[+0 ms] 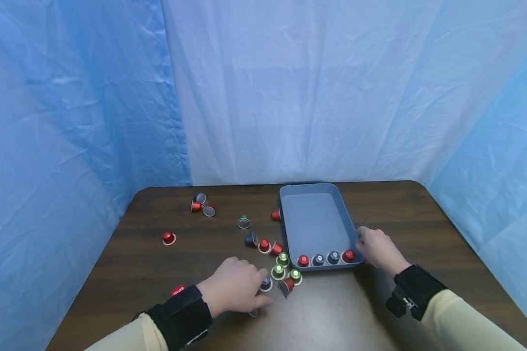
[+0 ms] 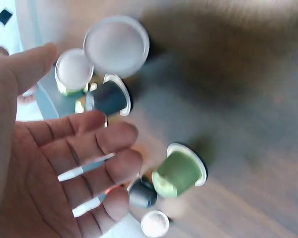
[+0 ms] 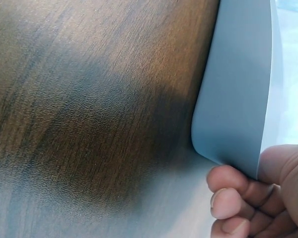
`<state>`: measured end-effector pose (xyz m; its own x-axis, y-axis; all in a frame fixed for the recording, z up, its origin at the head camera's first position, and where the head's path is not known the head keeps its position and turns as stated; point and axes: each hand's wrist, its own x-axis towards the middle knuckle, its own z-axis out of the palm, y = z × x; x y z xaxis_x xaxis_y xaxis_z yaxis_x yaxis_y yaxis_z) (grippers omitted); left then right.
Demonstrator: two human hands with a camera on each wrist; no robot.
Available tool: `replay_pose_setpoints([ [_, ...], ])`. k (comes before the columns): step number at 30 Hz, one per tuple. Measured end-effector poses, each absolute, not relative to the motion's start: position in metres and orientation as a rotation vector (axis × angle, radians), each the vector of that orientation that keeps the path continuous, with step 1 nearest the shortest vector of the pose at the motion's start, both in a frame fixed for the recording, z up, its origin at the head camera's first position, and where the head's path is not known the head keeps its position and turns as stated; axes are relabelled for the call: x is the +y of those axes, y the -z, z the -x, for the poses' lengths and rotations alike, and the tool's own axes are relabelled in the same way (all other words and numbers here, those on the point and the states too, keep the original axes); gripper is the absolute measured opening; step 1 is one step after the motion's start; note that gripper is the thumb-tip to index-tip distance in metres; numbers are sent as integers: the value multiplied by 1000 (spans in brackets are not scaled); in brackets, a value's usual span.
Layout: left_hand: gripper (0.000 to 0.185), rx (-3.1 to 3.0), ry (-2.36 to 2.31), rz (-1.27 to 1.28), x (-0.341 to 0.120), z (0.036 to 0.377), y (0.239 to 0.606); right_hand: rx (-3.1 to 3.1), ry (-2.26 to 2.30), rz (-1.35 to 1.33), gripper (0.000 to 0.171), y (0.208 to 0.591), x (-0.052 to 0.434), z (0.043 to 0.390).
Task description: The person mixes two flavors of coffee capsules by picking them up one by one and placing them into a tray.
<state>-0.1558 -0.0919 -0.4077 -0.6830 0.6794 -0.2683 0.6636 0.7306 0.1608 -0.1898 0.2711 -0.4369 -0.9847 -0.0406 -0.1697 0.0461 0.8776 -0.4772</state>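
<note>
A grey-blue tray [image 1: 318, 219] lies on the brown table, with several coffee capsules, red and blue, lined up along its near edge. My right hand [image 1: 379, 249] grips the tray's near right corner, thumb over the rim and curled fingers outside, as the right wrist view shows. Low over loose capsules left of the tray is my left hand [image 1: 237, 286], fingers loosely bent and holding nothing. In the left wrist view a green capsule [image 2: 178, 172] stands past the fingertips, and a large foil lid [image 2: 116, 46] is beyond the thumb. A capsule [image 1: 253, 313] is partly hidden beneath that hand.
Green capsules [image 1: 278, 272] cluster at the tray's near left corner beside a tipped dark red one [image 1: 286, 286]. Farther left lie a single red capsule [image 1: 169, 238] and a small group [image 1: 208, 210]. Blue-white curtains [image 1: 307, 97] hang behind the table.
</note>
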Motion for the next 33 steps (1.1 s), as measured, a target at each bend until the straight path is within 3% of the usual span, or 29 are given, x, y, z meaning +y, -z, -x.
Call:
replay_pose_setpoints([
  [17, 15, 2510, 15, -1076, -93, 146, 417, 2865, 746, -13, 39, 439, 273, 190],
  [33, 23, 2527, 53, -1291, -107, 149, 416, 2887, 730, 4, 38, 438, 272, 189],
])
